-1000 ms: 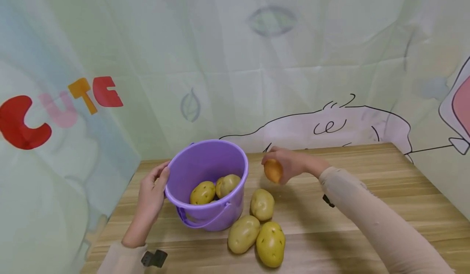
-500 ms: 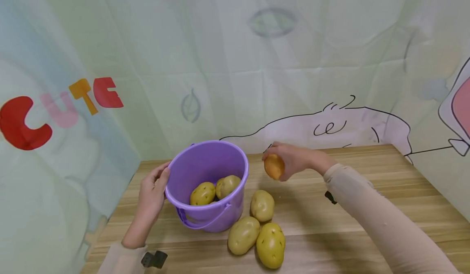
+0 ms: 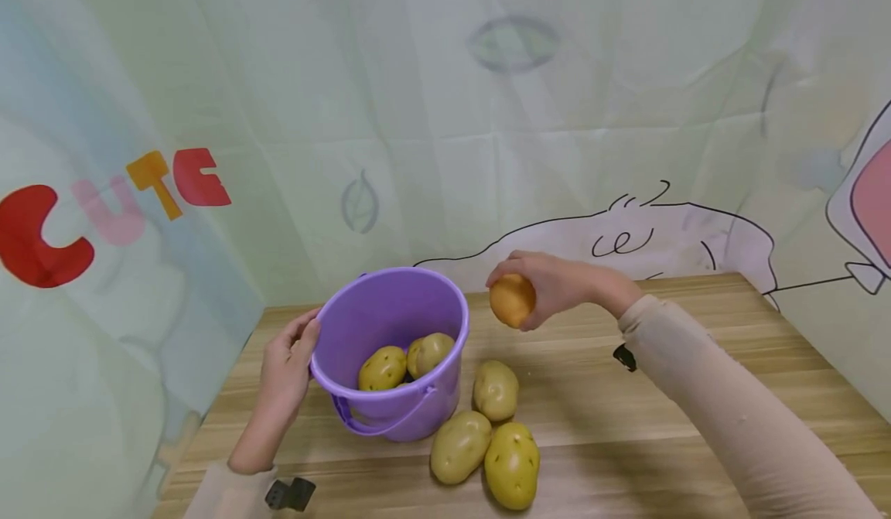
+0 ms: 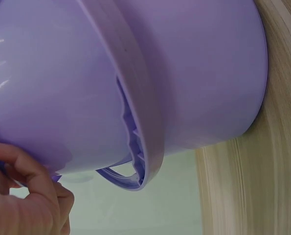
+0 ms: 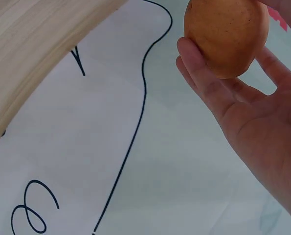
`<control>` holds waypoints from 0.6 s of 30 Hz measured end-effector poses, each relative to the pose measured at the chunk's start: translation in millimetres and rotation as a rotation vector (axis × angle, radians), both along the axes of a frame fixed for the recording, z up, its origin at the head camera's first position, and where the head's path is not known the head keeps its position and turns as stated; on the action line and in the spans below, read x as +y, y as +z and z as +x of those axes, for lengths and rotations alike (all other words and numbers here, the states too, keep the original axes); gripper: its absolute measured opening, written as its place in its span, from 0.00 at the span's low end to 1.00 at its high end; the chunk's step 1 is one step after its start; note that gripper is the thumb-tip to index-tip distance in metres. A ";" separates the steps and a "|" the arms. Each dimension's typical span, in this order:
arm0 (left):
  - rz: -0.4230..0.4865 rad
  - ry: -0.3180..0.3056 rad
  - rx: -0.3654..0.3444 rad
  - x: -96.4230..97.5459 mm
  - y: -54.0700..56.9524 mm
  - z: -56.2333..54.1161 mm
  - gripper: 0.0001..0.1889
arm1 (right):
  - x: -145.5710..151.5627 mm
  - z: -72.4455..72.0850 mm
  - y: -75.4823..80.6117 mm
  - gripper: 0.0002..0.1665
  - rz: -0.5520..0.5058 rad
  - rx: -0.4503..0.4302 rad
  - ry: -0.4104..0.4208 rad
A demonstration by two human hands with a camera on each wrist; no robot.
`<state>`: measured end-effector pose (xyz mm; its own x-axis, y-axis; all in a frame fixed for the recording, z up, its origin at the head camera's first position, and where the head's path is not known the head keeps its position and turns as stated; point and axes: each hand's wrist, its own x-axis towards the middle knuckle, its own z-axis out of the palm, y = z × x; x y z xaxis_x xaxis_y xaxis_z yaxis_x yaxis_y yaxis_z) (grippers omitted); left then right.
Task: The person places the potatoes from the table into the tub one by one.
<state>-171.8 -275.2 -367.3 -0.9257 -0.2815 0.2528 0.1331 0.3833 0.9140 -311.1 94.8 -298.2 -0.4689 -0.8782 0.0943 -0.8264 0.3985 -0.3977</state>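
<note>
Orange item [image 3: 512,301] raised by right hand [image 3: 550,285], brought slightly nearer purple bucket [image 3: 383,310] left of grip, gap widened to potato [image 3: 496,391] below grip.

Cloth-screened corner, cartoon-printed cloth walls [image 3: 431,109], wood-grain table [image 3: 578,426]

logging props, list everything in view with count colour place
Table: one, brown, foreground
Bucket: one, purple, on table
Potatoes: at least three, yellow and tan, in bucket
Loose potatoes: three, tan and yellow, beside bucket
Round item: one, orange, held above table
Backdrop: one, pale green, printed, behind table
Wrist gear: two, black, one each side
Left hand: one, bare, holding bucket
Right hand: one, bare, holding round item
Sleeves: two, beige, on arms
</note>
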 end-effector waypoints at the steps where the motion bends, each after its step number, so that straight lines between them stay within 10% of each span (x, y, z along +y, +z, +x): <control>1: 0.003 0.001 0.000 0.2 0.1 0.2 0.25 | -0.9 0.3 2.1 0.38 -0.003 0.000 0.005; 18: -0.004 -0.006 -0.004 -1.5 -0.7 -0.3 0.25 | -14.9 11.0 26.9 0.38 -0.007 0.027 0.035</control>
<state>-172.0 -276.7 -368.0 -0.9283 -0.2752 0.2500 0.1312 0.3865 0.9129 -300.2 80.0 -271.3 -0.4346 -0.8935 0.1132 -0.8506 0.3659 -0.3777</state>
